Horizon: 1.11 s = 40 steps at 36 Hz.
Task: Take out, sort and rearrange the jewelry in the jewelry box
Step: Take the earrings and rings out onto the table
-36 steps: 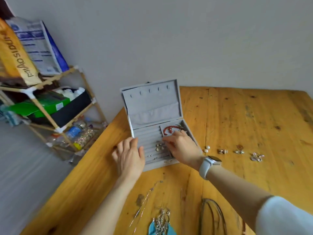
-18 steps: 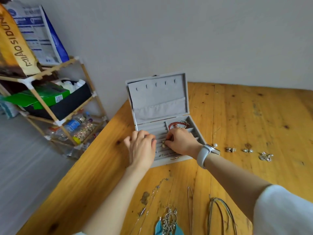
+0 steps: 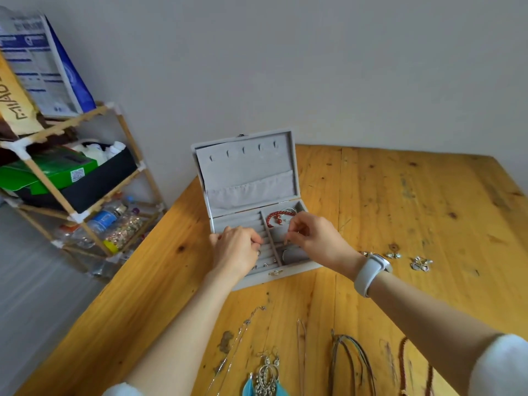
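**Small piece being lifted out of the jewelry box**

Wooden counter (image 3: 400,201) carries everything. Shelf rack (image 3: 71,178) stands off its left edge, not involved. Grey jewelry box (image 3: 251,195) sits near the counter's far left corner, lid upright, base facing the person.

Left hand (image 3: 237,250) rests over the ring-slot rows on the left side of the base, fingers curled down onto them; whether it pinches anything, cannot tell. Right hand (image 3: 314,238), white watch (image 3: 371,270) on its wrist, is above the right-hand compartments, thumb and forefinger closed together on something very small, too small to identify.

Red bead bracelet (image 3: 278,217) lies in the far right compartment. Small silver pieces (image 3: 420,262) already lie in a row to the right of the box; necklaces and cords (image 3: 351,364) and a feather earring (image 3: 265,375) lie along the near edge.

Judgement: removal partly done. Do well by steadying the box with the left hand, lifting straight up so nothing snags, then setting the piece beside like pieces.
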Motion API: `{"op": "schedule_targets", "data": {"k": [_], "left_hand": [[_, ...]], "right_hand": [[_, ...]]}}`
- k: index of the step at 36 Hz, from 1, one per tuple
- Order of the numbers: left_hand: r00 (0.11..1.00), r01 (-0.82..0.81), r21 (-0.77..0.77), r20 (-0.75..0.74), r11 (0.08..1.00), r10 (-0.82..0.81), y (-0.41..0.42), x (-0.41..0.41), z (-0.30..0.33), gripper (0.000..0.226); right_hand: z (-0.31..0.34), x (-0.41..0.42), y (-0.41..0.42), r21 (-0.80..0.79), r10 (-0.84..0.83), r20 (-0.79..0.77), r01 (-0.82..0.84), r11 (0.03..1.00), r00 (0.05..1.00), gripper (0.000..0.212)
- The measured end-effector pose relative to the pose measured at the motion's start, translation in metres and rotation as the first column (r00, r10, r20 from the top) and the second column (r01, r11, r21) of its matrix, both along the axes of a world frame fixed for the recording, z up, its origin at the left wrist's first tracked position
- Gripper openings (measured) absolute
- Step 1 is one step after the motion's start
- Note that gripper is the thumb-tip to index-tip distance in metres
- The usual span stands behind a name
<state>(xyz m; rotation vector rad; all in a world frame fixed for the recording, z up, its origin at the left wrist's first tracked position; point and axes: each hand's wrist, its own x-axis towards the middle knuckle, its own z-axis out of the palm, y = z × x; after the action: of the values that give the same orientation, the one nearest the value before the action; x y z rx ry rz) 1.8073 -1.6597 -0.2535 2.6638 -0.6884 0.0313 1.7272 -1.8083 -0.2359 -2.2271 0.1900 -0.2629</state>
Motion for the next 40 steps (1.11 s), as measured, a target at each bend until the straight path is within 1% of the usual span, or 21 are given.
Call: {"op": "schedule_targets", "data": {"k": [3,6,9,12,14,16,18,20,23,25,26,28,31,33,36,40], "left_hand": [[1.0,-0.02,-0.081,0.013,0.996,0.021,0.001,-0.006,0.007,0.017],[0.998,-0.015,-0.233,0.052,0.972,0.028,0.002,-0.022,0.017,0.009],[1.0,0.003,-0.384,-0.013,0.923,-0.009,-0.004,-0.048,0.025,0.008],[0.988,0.042,-0.447,-0.117,0.894,-0.105,-0.018,-0.079,0.028,0.009],[0.954,0.094,-0.448,-0.216,0.889,-0.209,-0.03,-0.101,0.027,0.013],[0.9,0.161,-0.429,-0.306,0.889,-0.31,-0.045,-0.121,0.025,0.014],[0.822,0.267,-0.381,-0.389,0.885,-0.416,-0.06,-0.14,0.024,0.012],[0.728,0.387,-0.333,-0.461,0.86,-0.507,-0.077,-0.156,0.023,0.005],[0.632,0.527,-0.284,-0.499,0.801,-0.593,-0.105,-0.177,0.022,0.006],[0.614,0.567,-0.254,-0.504,0.784,-0.607,-0.125,-0.186,0.02,0.008],[0.615,0.574,-0.24,-0.504,0.783,-0.606,-0.136,-0.188,0.019,0.009],[0.636,0.573,-0.209,-0.495,0.792,-0.591,-0.157,-0.189,0.014,0.009],[0.703,0.544,-0.172,-0.44,0.821,-0.558,-0.182,-0.185,0.006,0.009],[0.748,0.531,-0.149,-0.379,0.834,-0.544,-0.196,-0.179,-0.001,0.01],[0.797,0.515,-0.128,-0.294,0.848,-0.528,-0.211,-0.17,-0.007,0.012],[0.837,0.507,-0.101,-0.177,0.856,-0.517,-0.229,-0.16,-0.008,0.013]], "right_hand": [[0.008,-0.017,-0.011,-0.006,-0.04,0.034,0.04,0.999,0.999,0.022],[0.016,-0.04,-0.028,-0.043,-0.084,0.024,0.085,0.995,0.996,0.021],[0.021,-0.07,-0.046,-0.067,-0.106,-0.007,0.105,0.992,0.994,0.022],[0.024,-0.107,-0.066,-0.109,-0.106,-0.105,0.094,0.99,0.989,0.022],[0.024,-0.132,-0.079,-0.155,-0.067,-0.235,0.031,0.987,0.97,0.022],[0.024,-0.155,-0.092,-0.194,-0.021,-0.375,-0.056,0.979,0.927,0.023],[0.023,-0.177,-0.103,-0.19,0.013,-0.493,-0.122,0.974,0.87,0.025],[0.023,-0.195,-0.111,-0.155,0.045,-0.588,-0.167,0.974,0.807,0.024],[0.023,-0.212,-0.125,-0.093,0.083,-0.689,-0.202,0.975,0.72,0.018],[0.02,-0.216,-0.136,-0.094,0.075,-0.716,-0.202,0.975,0.694,0.018],[0.018,-0.216,-0.143,-0.107,0.055,-0.716,-0.186,0.977,0.696,0.019],[0.012,-0.214,-0.155,-0.148,-0.006,-0.679,-0.128,0.981,0.734,0.02],[0.001,-0.208,-0.171,-0.179,-0.101,-0.549,0.001,0.984,0.829,0.014],[-0.006,-0.203,-0.181,-0.162,-0.146,-0.46,0.079,0.984,0.876,0.018],[-0.016,-0.195,-0.192,-0.128,-0.207,-0.38,0.17,0.977,0.902,0.025],[-0.027,-0.185,-0.203,-0.135,-0.262,-0.3,0.231,0.963,0.917,0.02]]}}
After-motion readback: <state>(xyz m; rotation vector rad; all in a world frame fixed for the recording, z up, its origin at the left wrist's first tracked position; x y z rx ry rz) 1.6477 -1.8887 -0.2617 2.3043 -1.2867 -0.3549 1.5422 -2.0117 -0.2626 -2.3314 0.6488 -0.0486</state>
